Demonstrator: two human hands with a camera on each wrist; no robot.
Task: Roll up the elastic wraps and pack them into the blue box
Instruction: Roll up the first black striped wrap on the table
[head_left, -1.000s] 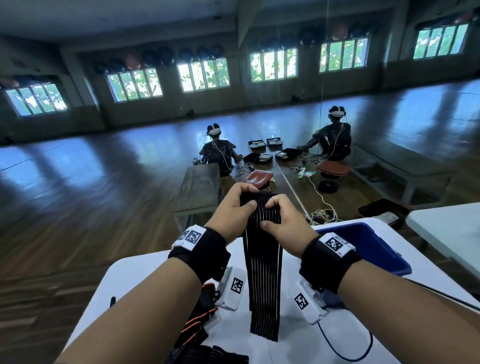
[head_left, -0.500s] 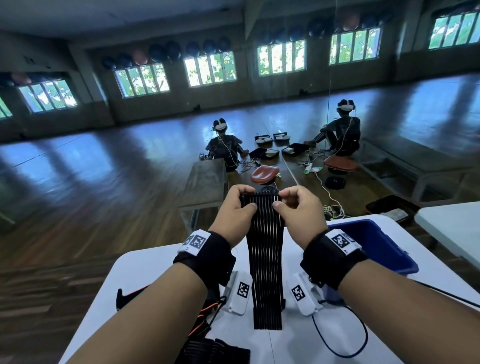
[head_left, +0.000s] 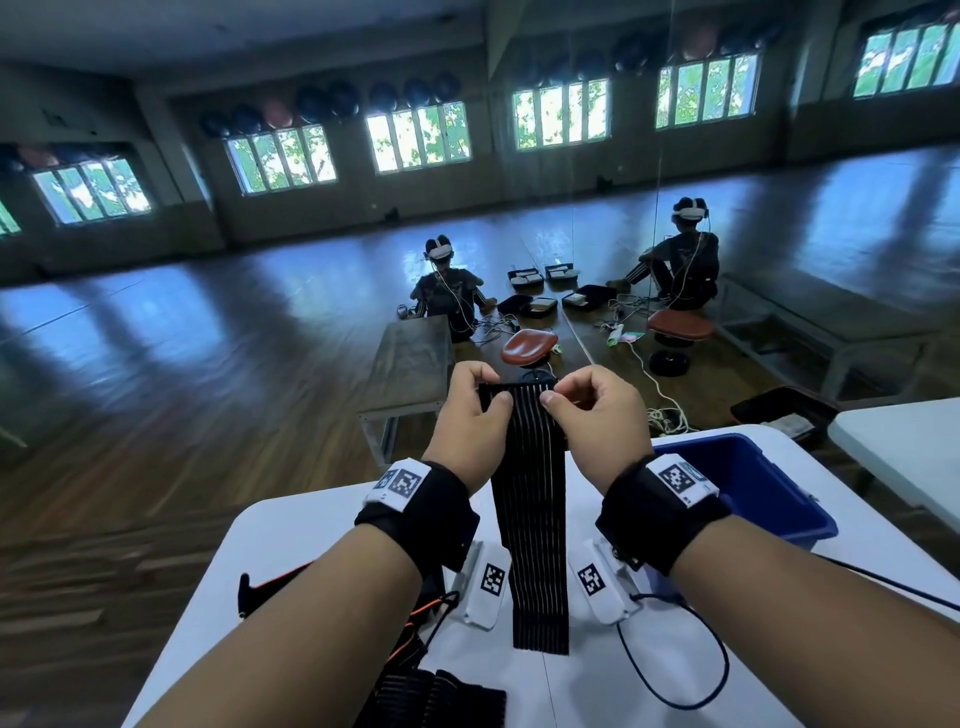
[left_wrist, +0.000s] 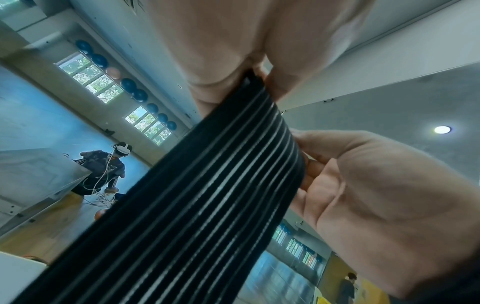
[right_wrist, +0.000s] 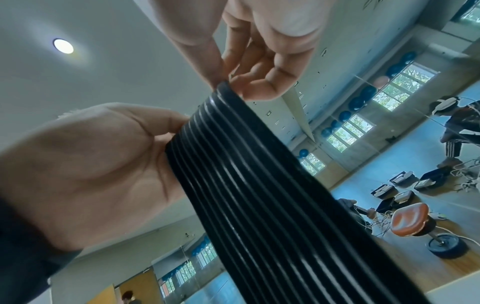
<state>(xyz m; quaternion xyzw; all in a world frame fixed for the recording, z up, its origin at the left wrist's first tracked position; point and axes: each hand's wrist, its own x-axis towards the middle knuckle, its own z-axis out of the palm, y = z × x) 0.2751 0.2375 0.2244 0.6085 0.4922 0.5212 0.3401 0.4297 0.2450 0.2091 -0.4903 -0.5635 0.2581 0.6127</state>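
Both hands hold one wrap (head_left: 530, 499) up by its top edge, above the table (head_left: 322, 525). Left hand (head_left: 470, 415) pinches the top-left corner, thumb in front, fingers curled behind; right hand (head_left: 597, 415) pinches the top-right corner the same way. Held high probably so the strip hangs straight w/ no twist, giving a clean edge to start the roll from the top. The tail drops to the table, low end right above or on it. No roll visible yet, so my read is the rolling is only starting.

The box (head_left: 753, 488) sits on the table right of the wrap, well apart from it, open side up — handy for the right hand to drop a finished roll in.

More wraps (head_left: 436, 696) lie on the table left of and nearer than the hanging wrap, partly under the left arm; count unclear. An orange-trimmed black item (head_left: 415, 618) next to them is mostly hidden, can't ID it.

Hard to see: inside of the box, so can't tell if anything's packed. Wrist views show only the wrap's ribbed face (left_wrist: 207, 205) (right_wrist: 259, 185) and palms; fingertips behind it are hidden, as is any fold at the top edge.
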